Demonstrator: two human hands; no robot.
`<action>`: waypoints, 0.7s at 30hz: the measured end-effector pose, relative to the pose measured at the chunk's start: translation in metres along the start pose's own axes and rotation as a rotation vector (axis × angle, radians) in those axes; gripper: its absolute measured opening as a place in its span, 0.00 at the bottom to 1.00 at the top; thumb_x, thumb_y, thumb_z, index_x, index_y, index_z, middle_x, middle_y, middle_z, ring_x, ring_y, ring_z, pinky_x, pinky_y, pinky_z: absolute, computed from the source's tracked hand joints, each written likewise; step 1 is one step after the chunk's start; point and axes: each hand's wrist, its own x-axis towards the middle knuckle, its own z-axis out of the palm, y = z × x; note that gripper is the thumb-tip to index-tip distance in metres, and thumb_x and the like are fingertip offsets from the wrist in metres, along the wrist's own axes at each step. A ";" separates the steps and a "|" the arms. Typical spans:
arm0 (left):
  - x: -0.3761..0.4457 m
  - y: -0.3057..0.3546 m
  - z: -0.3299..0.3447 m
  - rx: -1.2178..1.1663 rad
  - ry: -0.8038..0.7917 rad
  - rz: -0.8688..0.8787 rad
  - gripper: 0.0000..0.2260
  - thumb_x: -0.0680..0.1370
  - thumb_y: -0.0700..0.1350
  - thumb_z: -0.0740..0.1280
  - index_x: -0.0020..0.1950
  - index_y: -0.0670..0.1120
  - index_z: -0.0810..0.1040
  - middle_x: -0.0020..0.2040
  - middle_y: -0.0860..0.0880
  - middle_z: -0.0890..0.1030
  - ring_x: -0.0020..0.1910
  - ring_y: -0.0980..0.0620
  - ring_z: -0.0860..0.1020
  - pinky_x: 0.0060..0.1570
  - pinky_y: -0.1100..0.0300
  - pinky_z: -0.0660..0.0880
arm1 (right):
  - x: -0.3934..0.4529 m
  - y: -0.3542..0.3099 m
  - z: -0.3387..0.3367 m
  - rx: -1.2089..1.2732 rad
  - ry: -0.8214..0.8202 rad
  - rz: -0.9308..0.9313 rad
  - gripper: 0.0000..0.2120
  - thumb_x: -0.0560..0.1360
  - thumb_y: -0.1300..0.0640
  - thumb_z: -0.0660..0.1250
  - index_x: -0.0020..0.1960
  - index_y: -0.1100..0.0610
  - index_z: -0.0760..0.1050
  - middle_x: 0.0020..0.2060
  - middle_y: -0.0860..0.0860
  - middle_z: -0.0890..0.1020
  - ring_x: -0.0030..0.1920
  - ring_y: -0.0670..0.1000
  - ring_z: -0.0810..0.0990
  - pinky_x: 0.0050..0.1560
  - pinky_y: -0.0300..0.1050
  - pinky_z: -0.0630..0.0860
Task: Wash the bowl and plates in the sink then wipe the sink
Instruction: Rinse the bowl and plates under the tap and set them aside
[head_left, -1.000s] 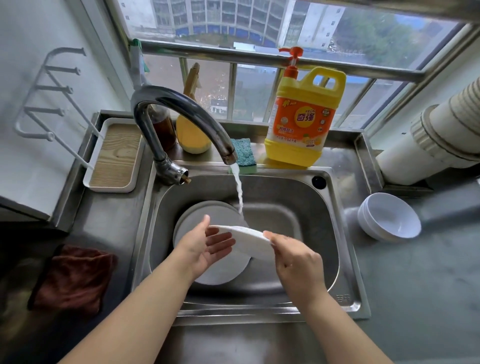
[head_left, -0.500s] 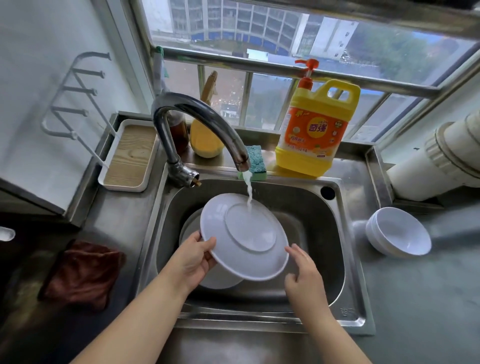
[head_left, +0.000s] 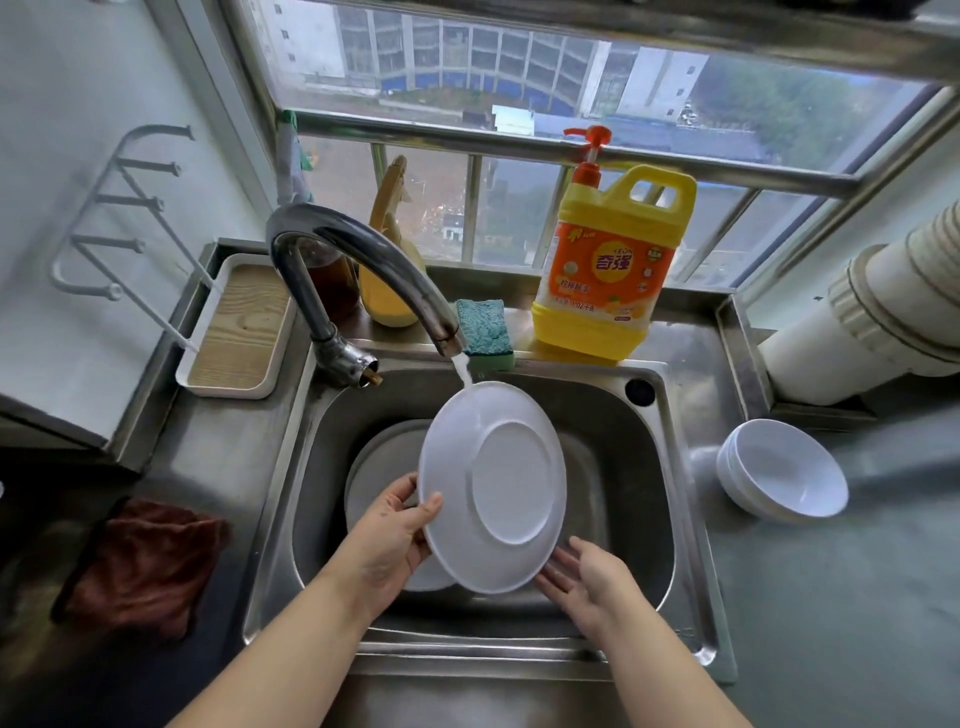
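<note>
My left hand (head_left: 397, 530) grips the left rim of a white plate (head_left: 493, 486), held tilted with its underside toward me over the steel sink (head_left: 665, 519). Water from the curved tap (head_left: 363, 260) falls on the plate's top edge. My right hand (head_left: 587, 577) is open, fingers spread, just below the plate's lower right rim; whether it touches the rim is unclear. A second plate (head_left: 384, 462) lies flat on the sink bottom, partly hidden behind the held one. White bowls (head_left: 784, 475) stand stacked on the counter right of the sink.
A blue-green sponge (head_left: 483, 332) and a yellow detergent jug (head_left: 608, 270) sit on the ledge behind the sink. A wood-lined tray (head_left: 239, 327) is at the back left, a brown cloth (head_left: 145, 561) on the left counter. A large white pipe (head_left: 872, 322) lies at right.
The plate went from flat between both hands to upright with its underside facing me. My right hand let go of its rim and now hangs open below it.
</note>
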 end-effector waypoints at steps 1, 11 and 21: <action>-0.001 0.000 0.001 0.011 -0.008 0.007 0.11 0.79 0.36 0.62 0.60 0.43 0.76 0.51 0.42 0.83 0.51 0.44 0.80 0.50 0.51 0.79 | 0.000 0.000 0.001 0.004 -0.008 0.013 0.17 0.83 0.62 0.53 0.71 0.64 0.62 0.59 0.62 0.76 0.63 0.64 0.74 0.65 0.60 0.69; 0.000 0.000 -0.004 -0.054 -0.008 0.042 0.10 0.79 0.35 0.60 0.55 0.43 0.78 0.47 0.45 0.85 0.47 0.48 0.82 0.44 0.56 0.81 | 0.015 -0.011 0.010 0.067 -0.062 0.015 0.08 0.82 0.60 0.56 0.52 0.62 0.72 0.47 0.59 0.80 0.52 0.60 0.78 0.57 0.57 0.75; -0.003 -0.013 -0.019 -0.101 0.087 0.045 0.10 0.80 0.35 0.59 0.54 0.44 0.78 0.48 0.46 0.83 0.49 0.46 0.79 0.48 0.52 0.75 | 0.030 -0.024 0.027 0.216 -0.111 -0.046 0.14 0.81 0.56 0.58 0.62 0.62 0.74 0.57 0.58 0.80 0.59 0.57 0.77 0.60 0.54 0.73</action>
